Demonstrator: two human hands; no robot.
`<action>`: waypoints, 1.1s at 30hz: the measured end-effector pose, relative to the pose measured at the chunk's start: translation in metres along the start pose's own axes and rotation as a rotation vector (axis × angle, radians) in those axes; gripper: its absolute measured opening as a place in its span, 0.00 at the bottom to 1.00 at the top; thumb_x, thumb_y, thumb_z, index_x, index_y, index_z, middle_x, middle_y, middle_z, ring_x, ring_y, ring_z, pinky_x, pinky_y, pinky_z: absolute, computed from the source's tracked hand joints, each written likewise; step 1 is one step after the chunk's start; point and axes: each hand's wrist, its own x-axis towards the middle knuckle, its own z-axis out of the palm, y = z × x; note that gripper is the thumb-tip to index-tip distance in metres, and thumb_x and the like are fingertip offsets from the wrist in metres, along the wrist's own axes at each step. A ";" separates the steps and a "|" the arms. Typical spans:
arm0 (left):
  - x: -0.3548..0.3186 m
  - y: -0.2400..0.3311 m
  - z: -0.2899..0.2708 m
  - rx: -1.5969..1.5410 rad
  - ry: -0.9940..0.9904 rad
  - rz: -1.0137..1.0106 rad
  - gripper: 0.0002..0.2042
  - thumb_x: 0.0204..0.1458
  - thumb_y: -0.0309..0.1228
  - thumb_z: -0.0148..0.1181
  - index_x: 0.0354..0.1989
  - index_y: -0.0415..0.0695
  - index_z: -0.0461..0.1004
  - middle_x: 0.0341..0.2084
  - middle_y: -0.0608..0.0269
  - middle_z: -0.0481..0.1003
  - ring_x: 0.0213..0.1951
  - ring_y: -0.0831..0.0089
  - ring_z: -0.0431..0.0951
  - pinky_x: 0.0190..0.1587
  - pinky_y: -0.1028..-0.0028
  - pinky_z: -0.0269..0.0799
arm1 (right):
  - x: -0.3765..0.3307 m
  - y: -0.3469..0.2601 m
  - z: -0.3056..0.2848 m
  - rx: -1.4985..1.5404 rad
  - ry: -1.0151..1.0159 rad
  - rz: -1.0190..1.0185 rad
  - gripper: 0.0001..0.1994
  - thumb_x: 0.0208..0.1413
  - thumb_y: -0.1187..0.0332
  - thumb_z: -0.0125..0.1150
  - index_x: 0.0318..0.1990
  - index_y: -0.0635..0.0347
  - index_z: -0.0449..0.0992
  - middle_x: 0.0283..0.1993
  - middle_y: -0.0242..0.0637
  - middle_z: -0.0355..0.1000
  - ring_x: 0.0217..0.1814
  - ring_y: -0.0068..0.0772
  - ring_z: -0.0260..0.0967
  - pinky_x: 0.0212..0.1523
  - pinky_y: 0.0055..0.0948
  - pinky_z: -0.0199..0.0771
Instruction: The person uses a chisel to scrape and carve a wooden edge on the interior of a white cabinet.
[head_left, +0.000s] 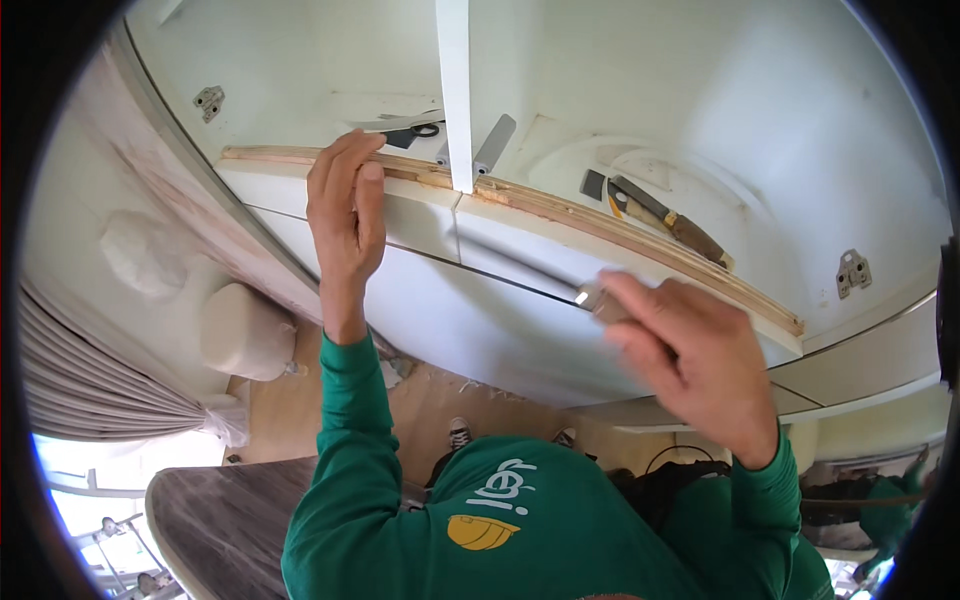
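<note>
My right hand is closed round the handle of a chisel. Its long metal blade, smeared by motion, points left across the white drawer front. At the top of that front runs a raw wooden edge, rough and chipped in places. Left of the upright white divider, my left hand grips this edge, fingers bent over it. Just behind those fingers lie scissors, partly hidden. Inside the cabinet on the right rests a wooden-handled tool with a flat blade.
A grey hinge arm stands beside the divider. Metal hinge plates are fixed to the cabinet walls. A small dark block lies inside. Behind me are a dark covered piece of furniture, a wrapped stool and a curtain.
</note>
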 end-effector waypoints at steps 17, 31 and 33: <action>0.020 -0.068 -0.031 0.169 -0.167 0.022 0.28 0.79 0.54 0.43 0.49 0.43 0.85 0.47 0.55 0.85 0.63 0.47 0.80 0.76 0.44 0.61 | -0.002 0.006 0.003 -0.038 -0.003 0.133 0.18 0.73 0.66 0.68 0.65 0.60 0.80 0.41 0.49 0.83 0.38 0.56 0.78 0.41 0.45 0.79; 0.009 -0.099 -0.009 0.196 0.044 0.063 0.30 0.78 0.43 0.34 0.33 0.44 0.83 0.33 0.58 0.84 0.40 0.50 0.82 0.63 0.51 0.75 | 0.027 0.006 0.001 -0.093 -0.109 0.043 0.24 0.72 0.69 0.66 0.74 0.52 0.79 0.45 0.43 0.86 0.34 0.50 0.79 0.37 0.42 0.81; 0.009 -0.099 -0.013 0.200 0.020 0.055 0.29 0.78 0.42 0.35 0.34 0.44 0.83 0.33 0.58 0.84 0.41 0.50 0.82 0.63 0.51 0.75 | 0.030 0.004 -0.001 -0.098 -0.128 0.054 0.24 0.72 0.69 0.66 0.74 0.52 0.78 0.45 0.42 0.86 0.34 0.50 0.79 0.36 0.43 0.80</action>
